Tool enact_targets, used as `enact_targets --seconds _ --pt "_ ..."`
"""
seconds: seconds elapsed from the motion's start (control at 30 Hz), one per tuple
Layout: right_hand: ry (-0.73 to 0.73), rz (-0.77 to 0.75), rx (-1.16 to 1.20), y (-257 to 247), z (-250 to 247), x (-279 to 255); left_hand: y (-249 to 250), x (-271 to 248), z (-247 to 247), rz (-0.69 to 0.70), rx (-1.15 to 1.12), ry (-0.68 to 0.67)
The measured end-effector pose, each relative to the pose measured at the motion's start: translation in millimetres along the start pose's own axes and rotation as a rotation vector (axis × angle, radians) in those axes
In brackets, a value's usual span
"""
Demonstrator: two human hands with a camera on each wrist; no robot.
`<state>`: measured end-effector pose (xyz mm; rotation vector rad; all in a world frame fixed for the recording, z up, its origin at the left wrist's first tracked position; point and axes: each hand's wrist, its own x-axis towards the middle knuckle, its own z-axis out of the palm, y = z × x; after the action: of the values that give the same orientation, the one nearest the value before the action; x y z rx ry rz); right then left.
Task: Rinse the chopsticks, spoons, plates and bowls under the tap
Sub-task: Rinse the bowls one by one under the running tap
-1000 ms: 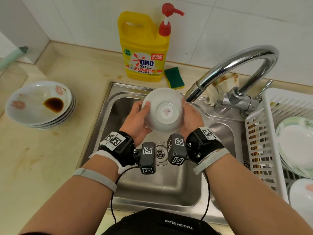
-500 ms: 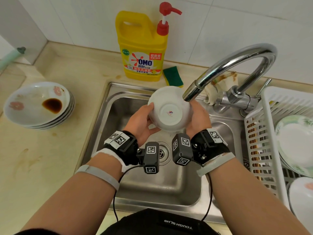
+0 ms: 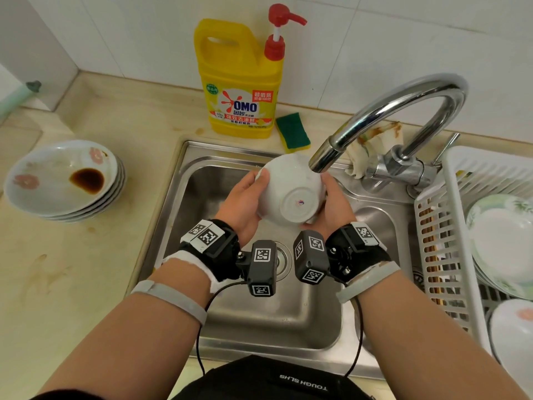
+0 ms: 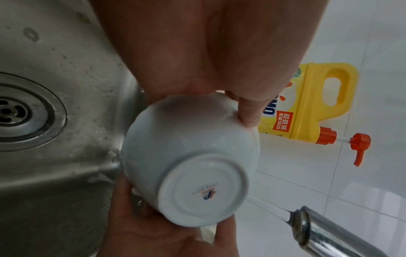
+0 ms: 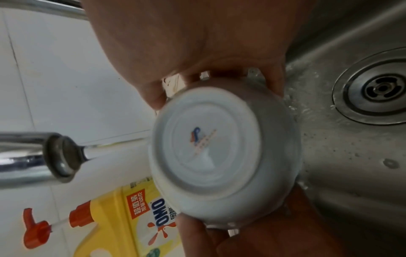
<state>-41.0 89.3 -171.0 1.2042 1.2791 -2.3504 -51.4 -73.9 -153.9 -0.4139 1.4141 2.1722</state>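
Observation:
A white bowl (image 3: 291,192) is held over the sink (image 3: 207,174), its foot ring with a small logo turned toward me. My left hand (image 3: 245,203) grips its left side, thumb at the rim. My right hand (image 3: 336,203) holds the right side. The tap spout (image 3: 323,160) ends just above the bowl's upper right, and a thin stream of water (image 4: 268,207) runs from it onto the bowl (image 4: 189,165). In the right wrist view the bowl (image 5: 224,151) looks blurred beside the spout (image 5: 59,156). Several dirty plates (image 3: 63,177) with a brown sauce stain are stacked on the counter at left.
A yellow detergent bottle (image 3: 239,82) with a red pump and a green sponge (image 3: 292,129) stand behind the sink. A white drying rack (image 3: 450,226) at right holds plates (image 3: 504,241) and chopsticks. A stained cloth (image 3: 372,142) lies by the tap base. The drain (image 3: 281,255) is below my wrists.
Both hands have lifted the bowl up and slightly right, bringing it close under the tap spout. The bowl has turned a little in my hands.

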Motion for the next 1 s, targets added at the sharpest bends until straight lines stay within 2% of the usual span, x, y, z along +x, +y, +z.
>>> enact_targets --seconds 0.17,0.3,0.43,0.57,0.67,0.77,0.87,1.0 --pt "0.026 -0.145 -0.087 -2.3 1.7 -3.7 6.1 -2.6 -12.0 -0.217 -0.041 -0.017" --pt "0.018 -0.305 -0.142 -0.9 5.6 -10.1 8.9 -4.5 -12.5 -0.285 -0.112 0.031" --pt "0.027 -0.414 -0.287 0.6 6.1 -12.4 13.9 -10.5 -10.3 -0.354 -0.173 -0.005" --pt "-0.081 -0.389 -0.419 8.5 2.2 -4.1 9.2 -8.4 -13.2 -0.292 -0.136 0.009" --pt "-0.052 -0.315 -0.450 11.6 -1.4 2.7 2.2 -3.2 -16.0 -0.241 -0.067 0.016" --pt "-0.006 -0.116 -0.414 10.7 -4.7 3.3 1.2 -3.8 -14.9 -0.159 -0.017 -0.001" --pt "-0.039 0.037 -0.530 8.4 -8.1 1.3 2.5 -1.4 -18.2 -0.085 -0.009 -0.031" --pt "-0.081 0.014 -0.590 7.2 -6.0 0.4 2.9 0.0 -22.8 -0.037 -0.013 -0.054"
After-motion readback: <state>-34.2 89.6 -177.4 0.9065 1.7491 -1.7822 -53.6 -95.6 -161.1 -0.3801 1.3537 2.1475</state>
